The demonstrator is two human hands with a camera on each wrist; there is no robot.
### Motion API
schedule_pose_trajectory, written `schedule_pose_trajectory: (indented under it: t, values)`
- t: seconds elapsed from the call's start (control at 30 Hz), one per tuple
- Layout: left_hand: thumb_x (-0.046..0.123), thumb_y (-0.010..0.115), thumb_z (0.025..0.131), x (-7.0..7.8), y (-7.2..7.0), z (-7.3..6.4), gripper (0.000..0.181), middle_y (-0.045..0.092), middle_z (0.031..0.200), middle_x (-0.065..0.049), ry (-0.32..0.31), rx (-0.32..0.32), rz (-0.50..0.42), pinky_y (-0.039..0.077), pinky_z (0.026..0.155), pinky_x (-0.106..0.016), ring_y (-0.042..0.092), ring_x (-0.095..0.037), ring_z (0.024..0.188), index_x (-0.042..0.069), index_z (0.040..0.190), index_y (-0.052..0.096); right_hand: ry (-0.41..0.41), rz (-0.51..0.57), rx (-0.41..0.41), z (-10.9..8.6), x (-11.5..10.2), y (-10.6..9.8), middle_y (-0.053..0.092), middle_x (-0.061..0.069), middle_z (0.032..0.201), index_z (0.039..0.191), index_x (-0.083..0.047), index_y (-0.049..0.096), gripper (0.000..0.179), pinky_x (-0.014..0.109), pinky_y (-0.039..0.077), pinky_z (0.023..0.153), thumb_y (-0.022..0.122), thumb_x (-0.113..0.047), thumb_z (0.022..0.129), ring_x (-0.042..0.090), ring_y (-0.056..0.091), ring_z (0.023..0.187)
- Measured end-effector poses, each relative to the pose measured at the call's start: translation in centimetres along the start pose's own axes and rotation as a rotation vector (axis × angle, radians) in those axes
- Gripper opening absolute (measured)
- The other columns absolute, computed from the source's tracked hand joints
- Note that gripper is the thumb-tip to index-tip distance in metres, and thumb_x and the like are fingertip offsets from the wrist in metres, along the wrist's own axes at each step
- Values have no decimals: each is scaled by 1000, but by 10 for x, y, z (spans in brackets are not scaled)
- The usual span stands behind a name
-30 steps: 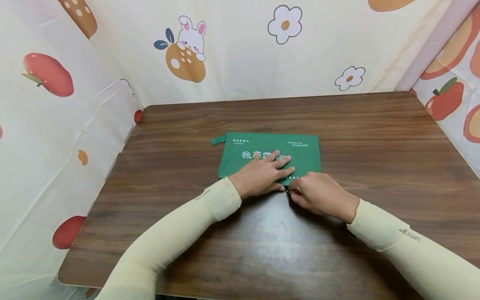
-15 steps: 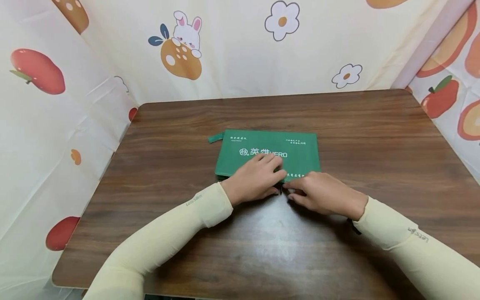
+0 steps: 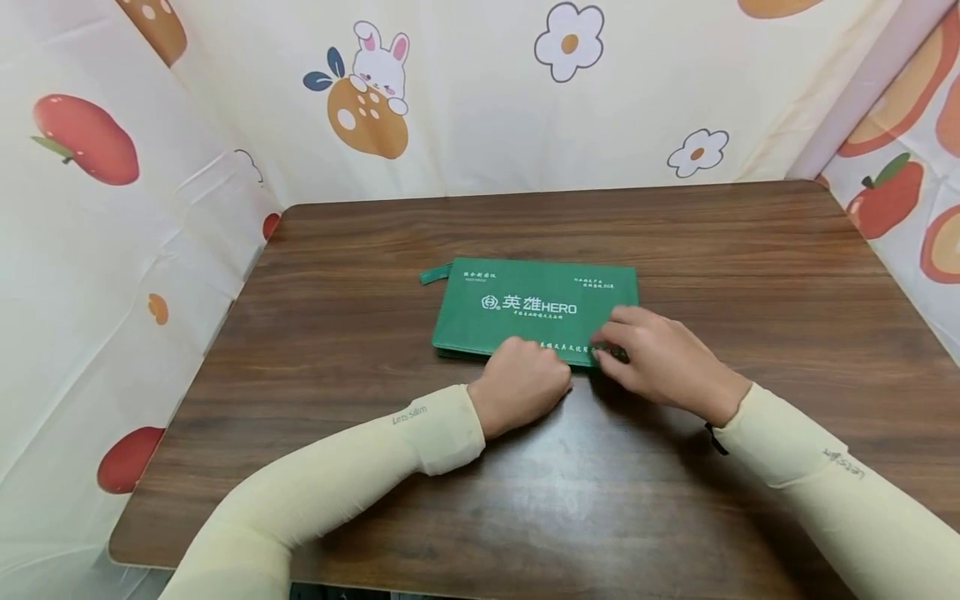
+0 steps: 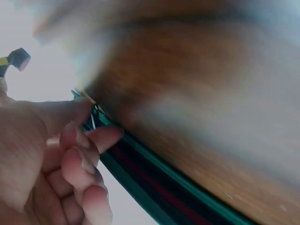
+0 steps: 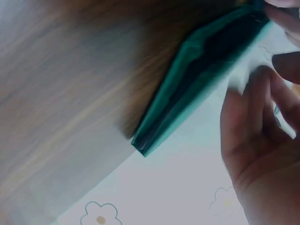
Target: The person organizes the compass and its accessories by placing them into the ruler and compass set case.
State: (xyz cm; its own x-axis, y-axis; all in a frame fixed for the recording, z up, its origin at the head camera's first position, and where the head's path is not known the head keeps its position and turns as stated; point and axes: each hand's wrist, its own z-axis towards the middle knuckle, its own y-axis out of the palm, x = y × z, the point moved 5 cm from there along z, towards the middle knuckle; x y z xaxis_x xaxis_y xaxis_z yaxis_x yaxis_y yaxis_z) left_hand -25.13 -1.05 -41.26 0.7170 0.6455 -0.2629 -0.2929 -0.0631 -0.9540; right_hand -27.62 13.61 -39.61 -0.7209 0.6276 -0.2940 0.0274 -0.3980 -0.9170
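Note:
A flat green zip case [image 3: 536,292] with white lettering, "HERO" among it, lies on the wooden table. My left hand [image 3: 521,383] is at the middle of its front edge, fingers curled. In the left wrist view, the thumb and index finger of that hand pinch a small zipper pull [image 4: 94,119] on the case's side; the case's edge [image 4: 154,180] shows dark and red bands. My right hand [image 3: 663,354] is at the front right corner, fingers loosely bent. The right wrist view shows the right hand [image 5: 262,136] apart from the case's green side [image 5: 183,89].
A green strap [image 3: 436,274] sticks out from the case's back left corner. The brown table [image 3: 360,250] extends around the case. Printed curtains [image 3: 480,108] hang behind it and at both sides.
My left hand has drawn off the case's top to its front edge, its fingers now curled. My right hand has let go at the front edge and shifted to the right.

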Motion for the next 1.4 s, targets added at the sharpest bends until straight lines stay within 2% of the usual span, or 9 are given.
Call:
schedule_pose_trajectory:
  t: [0.1,0.2,0.27,0.57,0.77,0.93,1.2,1.4]
  values:
    - [14,62,91,3,1,2,35,53,54,7,-19,-23,19,41,38,-30,52,-9,47,25,57,59,-64,-41,14,0,2,4,63,9,111,114,-6,74,31,43,51,76,76,-21,88,24,59,98]
    - [13,62,91,2,1,2,33,55,56,5,-34,-54,24,41,39,-30,55,-12,49,25,60,62,-89,-73,-43,0,3,9,58,18,133,127,-5,69,46,53,50,87,78,-27,87,34,55,121]
    - [13,62,92,1,1,1,33,56,58,4,-45,-76,13,42,39,-31,56,-13,50,24,61,63,-91,-93,-73,-1,4,11,55,20,139,130,-6,68,50,54,50,89,79,-29,87,35,53,126]
    - [12,62,91,-14,4,-9,32,54,57,4,-65,-106,-76,41,38,-32,50,-12,47,22,60,60,-104,-115,-86,-5,5,12,54,19,142,131,-8,68,52,53,52,87,83,-27,85,34,55,126]
    - [7,60,85,-37,8,-30,40,44,49,6,-124,-52,-160,36,35,-32,35,-8,45,21,50,46,-65,-124,-106,-9,11,11,53,16,144,132,-8,68,52,53,53,88,83,-25,85,33,56,126]
    - [12,62,87,-55,9,-47,44,38,46,7,-193,-18,-198,32,34,-30,35,-9,42,21,49,41,-51,-138,-105,-13,16,11,52,15,146,131,-8,68,52,50,55,85,82,-26,85,33,58,125]
    - [8,60,83,-59,6,-53,41,37,46,8,-182,14,-232,33,34,-31,37,-9,41,21,50,41,-39,-179,-105,-13,14,12,52,13,147,130,-9,69,51,47,58,73,81,-27,85,31,58,125]
    - [9,62,83,-64,5,-57,44,28,47,8,-245,-28,-206,28,33,-29,27,-8,46,21,49,37,-39,-188,-112,-10,13,10,51,13,148,132,-9,67,51,48,58,68,79,-28,86,33,56,127]
